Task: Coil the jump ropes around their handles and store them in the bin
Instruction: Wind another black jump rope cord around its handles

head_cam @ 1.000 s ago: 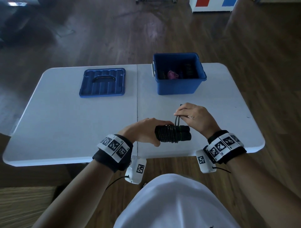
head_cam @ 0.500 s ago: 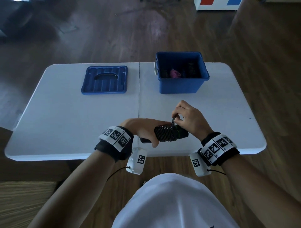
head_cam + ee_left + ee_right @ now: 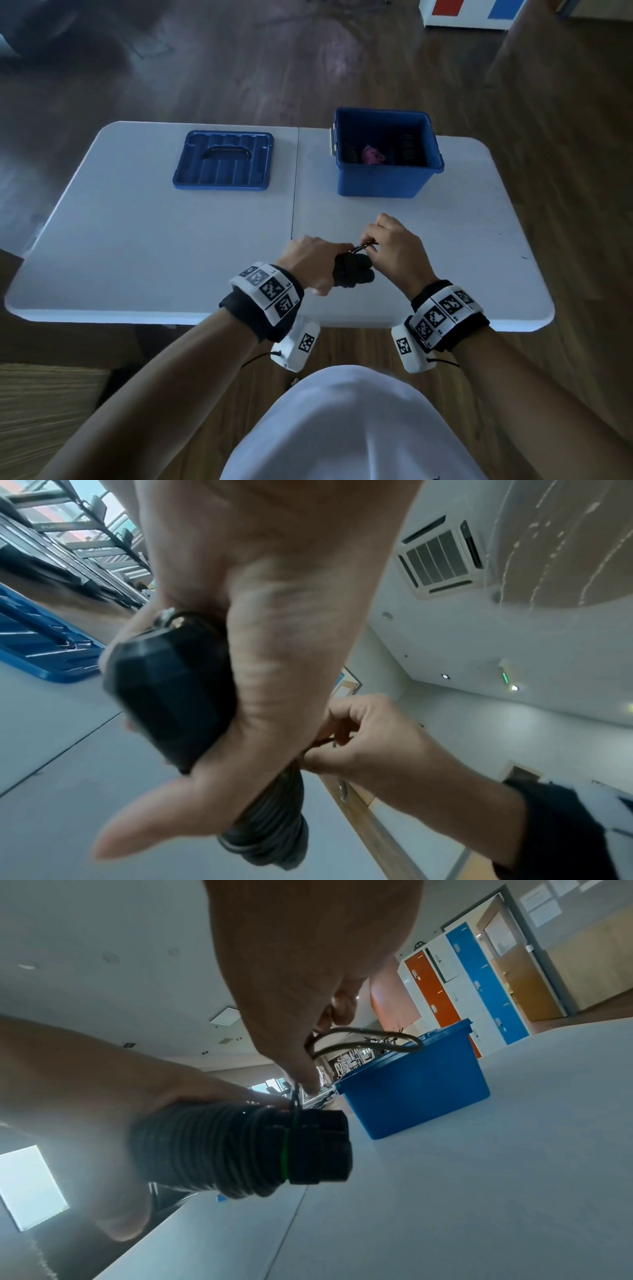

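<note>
Gripping a Wound Rope Over the Near Edge

Holding the two black handles (image 3: 359, 274) side by side, the left hand (image 3: 313, 262) curls round them above the near edge of the white worktop (image 3: 137, 240), at about 6 o'clock of its surface; the black jump rope (image 3: 212, 1148) is wound in tight turns round both handles, and a thin green band shows at the edge of the coil in the right-wrist view; the right hand (image 3: 397, 250) sits just beside the left, at its 3 o'clock, thumb and fingers pinching a short loose loop of rope (image 3: 369, 1042) that rises from the coil; the handle ends poke out of the coil toward the right hand. At 1 o'clock on the worktop stands the open blue bin (image 3: 383, 181), with dark coiled bundles and something pink (image 3: 373, 156) inside; what the pink thing is I cannot tell. At 11 o'clock, well apart from the bin, lies the blue lid (image 3: 222, 161), flat, handle side up. Both wrists wear black bands with square-patterned markers (image 3: 270, 291).
</note>
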